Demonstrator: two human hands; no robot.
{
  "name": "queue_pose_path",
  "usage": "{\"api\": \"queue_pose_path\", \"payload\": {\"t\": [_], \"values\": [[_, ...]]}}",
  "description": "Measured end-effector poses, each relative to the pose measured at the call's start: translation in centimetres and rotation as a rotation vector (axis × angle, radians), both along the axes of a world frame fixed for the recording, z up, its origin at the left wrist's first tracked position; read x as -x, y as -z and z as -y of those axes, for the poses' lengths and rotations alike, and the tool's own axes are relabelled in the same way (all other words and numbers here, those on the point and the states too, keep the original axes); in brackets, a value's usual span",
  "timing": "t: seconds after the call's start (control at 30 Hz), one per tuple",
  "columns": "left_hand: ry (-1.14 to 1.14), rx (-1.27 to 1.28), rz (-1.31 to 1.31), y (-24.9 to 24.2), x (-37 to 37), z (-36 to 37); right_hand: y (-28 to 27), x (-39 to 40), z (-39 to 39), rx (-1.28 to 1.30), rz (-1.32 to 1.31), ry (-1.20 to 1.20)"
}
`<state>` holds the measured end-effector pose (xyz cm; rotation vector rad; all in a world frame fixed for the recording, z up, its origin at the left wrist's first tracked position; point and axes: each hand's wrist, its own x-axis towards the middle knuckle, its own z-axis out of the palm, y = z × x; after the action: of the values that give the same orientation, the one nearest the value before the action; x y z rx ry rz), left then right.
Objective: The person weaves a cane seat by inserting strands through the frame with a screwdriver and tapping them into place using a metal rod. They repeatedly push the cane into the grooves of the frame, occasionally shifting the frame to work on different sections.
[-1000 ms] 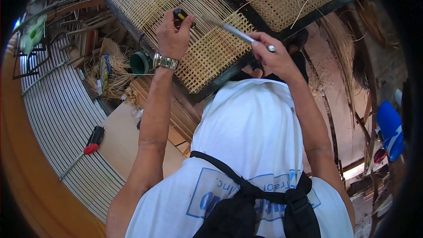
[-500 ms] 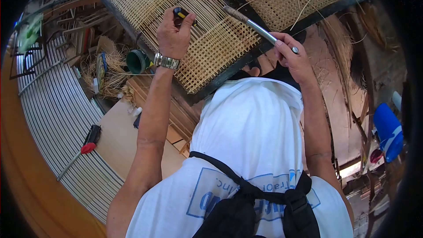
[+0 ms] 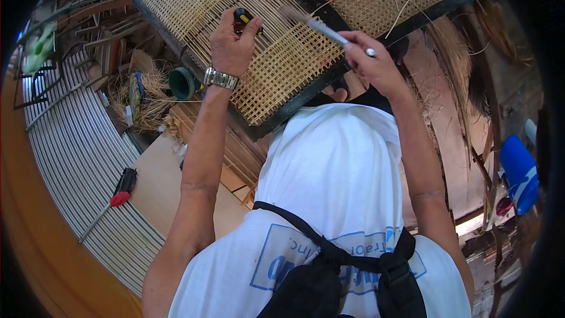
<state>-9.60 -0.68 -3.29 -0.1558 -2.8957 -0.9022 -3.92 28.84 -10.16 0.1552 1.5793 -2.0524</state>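
Note:
My left hand (image 3: 233, 41), with a metal watch on its wrist, is closed around a black-and-yellow handle (image 3: 242, 16), which looks like a screwdriver's. It rests over a woven cane panel (image 3: 282, 68) in a dark frame. The tool's tip is mostly hidden by the fingers. My right hand (image 3: 372, 62) grips a silver rod-like tool (image 3: 326, 31) with a brownish, blurred far end. That end hangs over the panel, to the right of my left hand and apart from the handle. Part of the panel shows parallel strands without the crossing weave.
A second cane panel (image 3: 382, 3) adjoins at the upper right, with loose strands (image 3: 406, 9) across it. At left are a green container (image 3: 183, 83), cane scraps (image 3: 154, 91) and a ribbed metal surface (image 3: 76, 135). A blue object (image 3: 519, 174) is at the right.
My right hand has moved left and slightly up, bringing the silver tool's far end closer to my left hand. My left hand has barely moved and keeps its grip.

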Motion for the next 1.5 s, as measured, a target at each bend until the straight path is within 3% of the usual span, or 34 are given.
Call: {"api": "queue_pose_path", "payload": {"t": [0.03,0.07,0.17,0.33,0.5,0.73,0.93,1.0,1.17,1.3,1.37,1.4,1.47,1.5], "values": [[-0.016,-0.003,0.033,-0.2,0.0,0.0,-0.8,0.7,-0.9,0.019,0.006,-0.223],[-0.015,-0.002,0.033,-0.1,0.2,0.4,-0.6,0.7,-1.1,0.02,0.006,-0.222],[-0.028,-0.159,0.022,0.4,-0.1,1.1,-0.2,0.5,-1.5,0.018,0.014,-0.059],[-0.029,0.01,0.063,-0.6,0.1,-0.3,-0.2,0.5,-2.0,-0.021,0.037,-0.106],[0.042,0.009,0.081,-0.4,0.6,0.3,0.9,-0.2,-0.2,0.074,0.156,0.136],[0.019,-0.01,0.098,-0.1,0.6,0.4,1.0,-0.4,-1.0,0.089,0.194,0.239],[0.026,-0.039,0.127,0.0,0.7,0.4,0.3,-1.0,-1.0,0.048,0.085,-0.033],[0.005,-0.232,0.095,0.2,0.7,1.1,0.4,-1.1,-1.8,0.048,0.085,-0.141],[0.002,-0.077,0.158,0.2,-0.1,0.3,0.5,-0.8,-2.0,0.054,0.158,0.008],[-0.01,-0.116,0.203,0.8,-0.1,0.9,0.7,-1.4,-1.7,0.054,0.15,0.049],[-0.001,-0.195,0.135,0.6,0.1,0.7,1.2,-1.4,-3.1,0.094,0.104,-0.232],[0.0,-0.197,0.138,0.9,0.2,0.8,1.0,-1.5,-3.3,0.092,0.107,-0.23],[0.025,-0.284,0.116,1.5,0.1,1.4,0.3,-1.7,-3.3,0.028,0.175,0.023],[-0.002,-0.165,0.16,0.9,-0.2,0.9,0.3,-1.6,-3.4,0.01,0.157,0.033]]}}
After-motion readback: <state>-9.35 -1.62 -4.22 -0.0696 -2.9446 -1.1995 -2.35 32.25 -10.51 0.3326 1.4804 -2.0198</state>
